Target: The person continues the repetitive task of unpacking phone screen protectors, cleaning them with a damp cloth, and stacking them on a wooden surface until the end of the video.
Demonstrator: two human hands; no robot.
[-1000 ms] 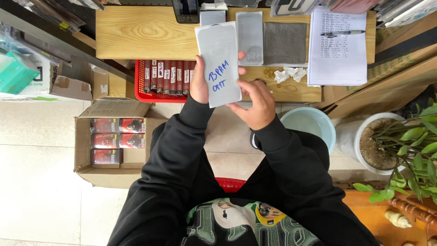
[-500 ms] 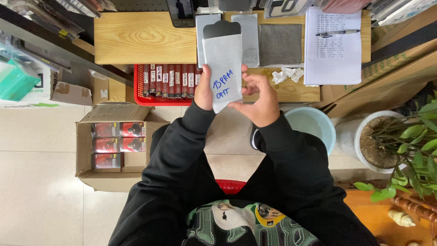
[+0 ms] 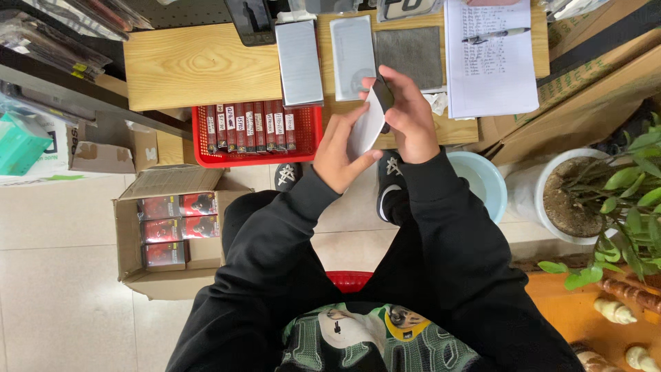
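Above the wooden desk [image 3: 200, 65] (tiled floor below) both hands' fingers [image 3: 403, 89] grip a white sleeve [image 3: 365, 127] — edge-on.

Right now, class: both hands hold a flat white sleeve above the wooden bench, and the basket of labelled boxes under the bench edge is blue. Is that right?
Not quite. The head view shows a red plastic basket, not a blue one. The rest holds: the left hand and right hand hold the flat white sleeve above the wooden bench.

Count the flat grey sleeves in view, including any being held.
3. Two flat grey sleeves lie side by side on the wooden table: one on the left, one beside it. The third, a pale sleeve, is held edge-on between both hands. Others may be hidden.
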